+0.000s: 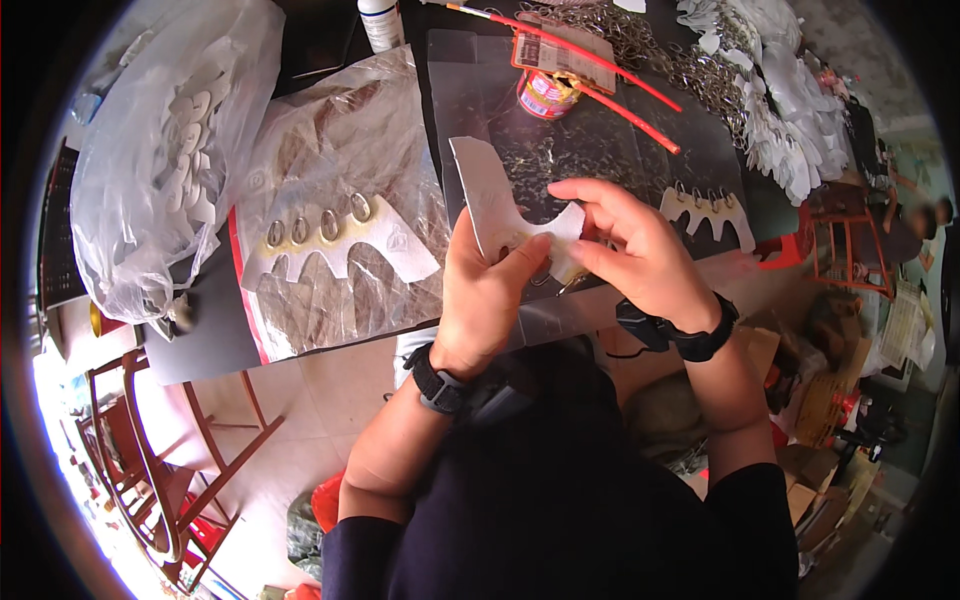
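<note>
My left hand point(480, 300) is closed on a white scalloped cut-out piece point(482, 182), thumb on its face, its long flat end pointing up and away. At the piece's right end, the thumb and fingers of my right hand point(640, 240) pinch its notched edge. Part of a metal ring shows below my left thumb; my fingers hide the rest. To the left, a similar white piece point(395, 250) with several oval metal rings point(330, 223) lies on plastic sheeting point(360, 130). Another ringed white piece point(708, 212) rests at the right.
Beyond my hands stands a small colourful tub point(546, 96) with a red stick point(640, 122); another red stick point(600, 60) crosses cardboard above. Metal rings point(610, 28) and white pieces point(790, 130) pile up far right. A clear bag point(130, 170) holds white pieces at left, near a bottle point(381, 22).
</note>
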Available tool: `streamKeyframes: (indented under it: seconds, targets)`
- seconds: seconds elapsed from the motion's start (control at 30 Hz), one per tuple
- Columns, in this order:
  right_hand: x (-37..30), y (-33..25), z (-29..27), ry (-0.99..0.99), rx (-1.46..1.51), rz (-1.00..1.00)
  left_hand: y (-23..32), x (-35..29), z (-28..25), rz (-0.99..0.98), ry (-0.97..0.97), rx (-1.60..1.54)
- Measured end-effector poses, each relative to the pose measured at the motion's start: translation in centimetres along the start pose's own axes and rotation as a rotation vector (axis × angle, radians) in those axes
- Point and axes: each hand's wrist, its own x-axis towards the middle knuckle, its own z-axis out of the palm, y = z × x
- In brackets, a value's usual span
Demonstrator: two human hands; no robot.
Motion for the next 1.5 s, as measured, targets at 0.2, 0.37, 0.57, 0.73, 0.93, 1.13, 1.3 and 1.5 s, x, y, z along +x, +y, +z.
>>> streamKeyframes:
  seconds: [0.2,0.37,0.57,0.73,0.93,1.13,1.3,1.5]
  targets:
    - [0.0,0.3,0.1,0.013,-0.036,-0.046,0.0,0.1,0.1,0.042,0.034,-0.051]
    - [-0.1,0.5,-0.1,0.118,0.08,0.019,-0.4,0.2,-0.2,-0.003,-0.082,-0.163]
    - [-0.2,0.4,0.5,0.128,0.125,0.024,-1.0,-0.1,-0.9,-0.103,-0.1,-0.176]
    - [-0.1,1.3,0.6,0.11,0.062,-0.061,-0.9,-0.1,-0.8,-0.136,-0.037,-0.205]
    - [-0.2,0.6,1.4,0.392,-0.598,-0.493,-1.1,-0.1,-0.8,-0.063,0.045,-0.128]
    - [0.0,1.3,2.3,0.407,-0.684,-0.449,-1.0,-0.2,0.0,-0.02,0.08,-0.099]
    - [-0.2,1.1,2.8,0.422,-0.71,-0.397,-0.8,-0.4,0.2,-0.068,0.085,-0.236]
    - [-0.1,1.0,3.1,0.421,-0.749,-0.359,-0.4,-0.6,0.3,-0.114,0.09,-0.323]
